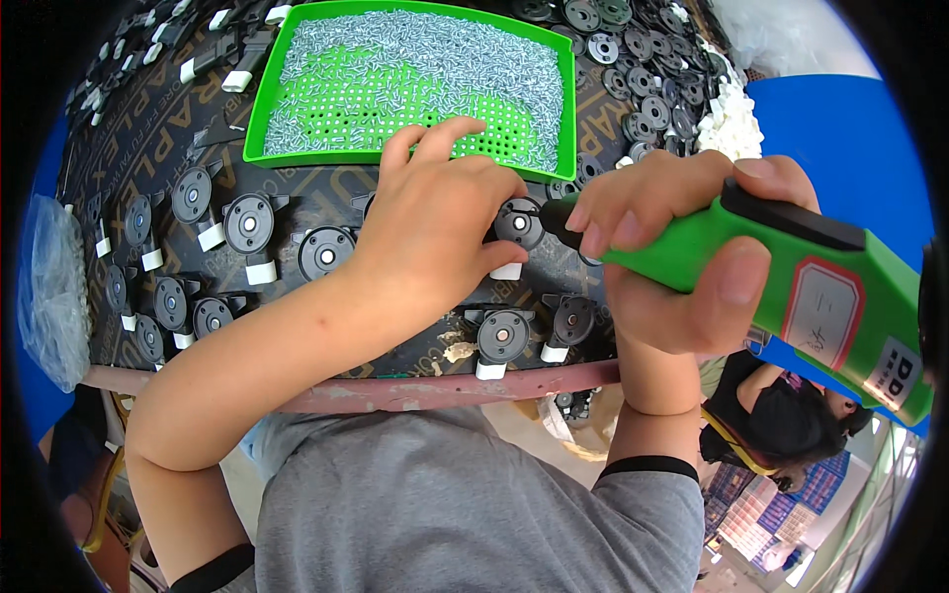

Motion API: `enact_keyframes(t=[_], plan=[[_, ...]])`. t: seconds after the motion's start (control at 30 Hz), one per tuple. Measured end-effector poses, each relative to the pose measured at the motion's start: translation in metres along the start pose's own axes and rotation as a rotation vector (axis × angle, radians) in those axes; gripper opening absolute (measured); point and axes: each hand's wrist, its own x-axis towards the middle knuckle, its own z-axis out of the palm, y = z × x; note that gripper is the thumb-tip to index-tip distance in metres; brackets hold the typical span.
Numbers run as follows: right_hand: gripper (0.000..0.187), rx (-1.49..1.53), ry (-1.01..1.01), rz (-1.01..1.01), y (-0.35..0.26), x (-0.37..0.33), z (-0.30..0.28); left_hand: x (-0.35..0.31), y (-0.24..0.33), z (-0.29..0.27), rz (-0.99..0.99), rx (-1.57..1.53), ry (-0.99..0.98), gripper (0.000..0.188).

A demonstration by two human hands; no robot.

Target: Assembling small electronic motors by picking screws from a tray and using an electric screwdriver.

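Surface [425,341] is showing gold lettering, partly covered. Green tray [261,127] is sitting just beyond the left hand [430,217]. Green driver [880,308] is running into the dark rim, rear cut off; right hand [660,198] is gripping it. Left thumb and finger are steadying a black wheel [510,225] under the driver's nose. Two labels [822,314] are showing on driver, one red-bordered. Bit contact: can't tell.

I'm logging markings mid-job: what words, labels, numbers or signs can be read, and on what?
Wording withheld; only places given.
Green power tool: white, red-bordered label with handwriting-like marks.
Same tool, near its end: silvery label, dark print.
Black table covering: tan printed capitals, partly covered.
Black round parts: any markings too small to read.
Background panels: too small to read.
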Motion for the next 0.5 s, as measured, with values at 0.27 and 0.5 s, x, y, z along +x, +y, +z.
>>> enact_keyframes(t=[0.27,0.5], plan=[[0.048,0.148,-0.067,-0.075,-0.010,-0.007,-0.015,0.000,0.001,0.001,0.037,0.020,0.028,0.037],[0.048,0.126,-0.133,-0.072,-0.014,-0.013,-0.010,-0.002,0.001,-0.001,0.028,0.077,0.012,0.038]])
